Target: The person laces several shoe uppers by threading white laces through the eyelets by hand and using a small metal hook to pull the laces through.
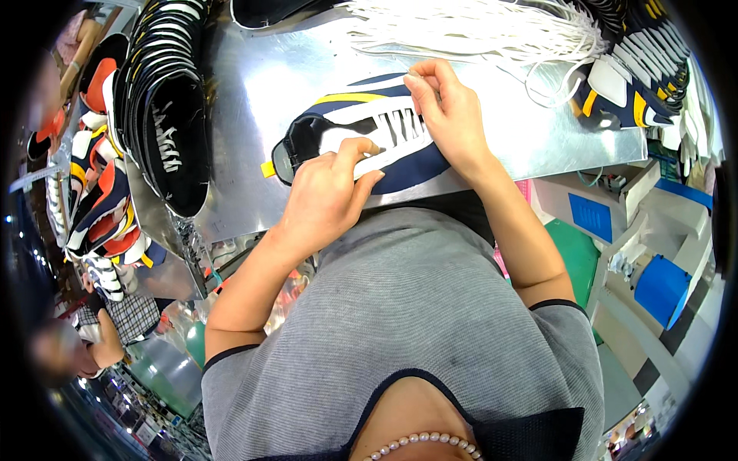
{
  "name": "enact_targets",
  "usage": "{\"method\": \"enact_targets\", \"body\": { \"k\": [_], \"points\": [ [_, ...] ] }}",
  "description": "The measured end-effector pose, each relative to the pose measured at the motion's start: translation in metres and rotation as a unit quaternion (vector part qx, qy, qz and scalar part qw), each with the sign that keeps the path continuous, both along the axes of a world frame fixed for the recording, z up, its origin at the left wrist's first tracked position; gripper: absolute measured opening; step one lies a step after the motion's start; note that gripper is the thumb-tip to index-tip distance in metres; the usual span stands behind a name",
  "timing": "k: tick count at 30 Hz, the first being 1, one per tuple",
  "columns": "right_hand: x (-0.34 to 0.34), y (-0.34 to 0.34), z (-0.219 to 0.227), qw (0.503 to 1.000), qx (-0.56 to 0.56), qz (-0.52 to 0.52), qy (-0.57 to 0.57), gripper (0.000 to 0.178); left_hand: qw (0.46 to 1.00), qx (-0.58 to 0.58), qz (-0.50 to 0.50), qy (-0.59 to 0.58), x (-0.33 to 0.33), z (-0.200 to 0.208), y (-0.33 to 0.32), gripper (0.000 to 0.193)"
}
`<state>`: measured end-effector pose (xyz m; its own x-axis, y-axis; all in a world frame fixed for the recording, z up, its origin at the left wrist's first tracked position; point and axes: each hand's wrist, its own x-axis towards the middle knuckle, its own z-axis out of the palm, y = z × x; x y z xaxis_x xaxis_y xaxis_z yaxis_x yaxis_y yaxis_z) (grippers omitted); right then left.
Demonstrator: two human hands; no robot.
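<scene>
Fingers (361, 154) of my left hand (327, 200) are clamped on the near edge of the navy, white and yellow shoe upper (361, 134) lying flat on the metal desk (261, 84); right hand (450, 115) fingers are pinched together on the white lace (400, 127) at the far eyelets. I'd judge best practice: hold the upper pinned flat, pull each crossing snug and even, no twists. Beyond lie spare white laces (477, 27) and stacked uppers (165, 100).
</scene>
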<state>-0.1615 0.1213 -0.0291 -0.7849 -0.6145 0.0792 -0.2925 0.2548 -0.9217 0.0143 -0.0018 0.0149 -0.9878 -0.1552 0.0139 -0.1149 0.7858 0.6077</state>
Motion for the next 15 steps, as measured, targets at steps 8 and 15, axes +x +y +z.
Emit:
{"method": "enact_targets", "body": {
  "k": [8, 15],
  "points": [
    [-0.001, 0.002, -0.003, 0.993, -0.066, 0.011, -0.1, 0.022, 0.852, 0.46, 0.094, -0.234, -0.014, 0.029, -0.041, 0.037],
    [0.002, 0.002, -0.008, 0.998, -0.058, -0.013, -0.034, 0.024, 0.96, 0.203, -0.045, -0.189, -0.038, 0.011, -0.036, 0.02]
  ]
}}
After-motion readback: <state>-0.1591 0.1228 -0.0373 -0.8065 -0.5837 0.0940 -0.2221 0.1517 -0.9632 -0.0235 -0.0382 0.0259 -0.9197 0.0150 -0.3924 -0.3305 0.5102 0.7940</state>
